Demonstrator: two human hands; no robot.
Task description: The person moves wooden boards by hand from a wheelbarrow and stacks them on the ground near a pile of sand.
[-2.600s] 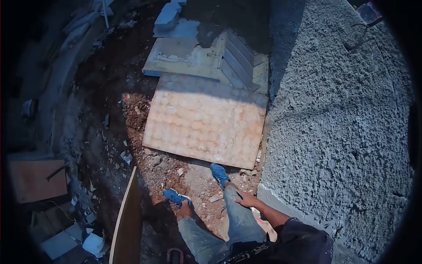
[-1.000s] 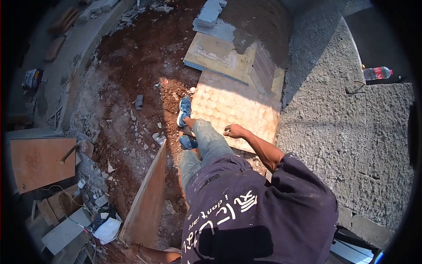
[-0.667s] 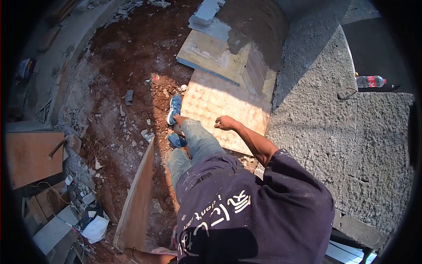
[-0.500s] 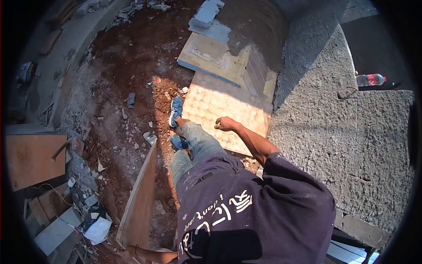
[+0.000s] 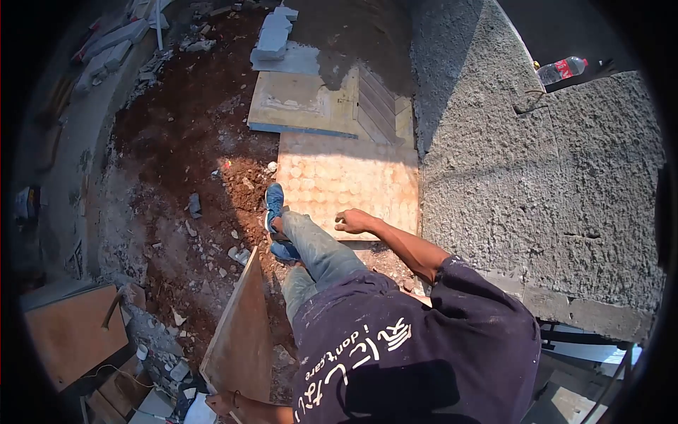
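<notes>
My left hand (image 5: 223, 403), low at the left, is closed on the lower edge of a plywood board (image 5: 244, 332). The board stands tilted beside my legs, and its far corner reaches toward my shoes. My right hand (image 5: 355, 221) hangs over a light plywood sheet (image 5: 346, 173) lying on the ground. Its fingers are loosely bent and hold nothing. My blue shoes (image 5: 275, 205) are at the left edge of that sheet.
A rough concrete wall (image 5: 487, 162) runs along the right, with a bottle (image 5: 563, 69) lying on top. Farther ahead are a blue-edged panel (image 5: 304, 102) and white blocks (image 5: 273, 35). Rubble and red soil (image 5: 176, 134) spread to the left, near another board (image 5: 74, 336).
My view has shifted, so the sheet and wall sit differently in the picture. My left hand still grips the plywood board, and my right hand remains over the sheet.
</notes>
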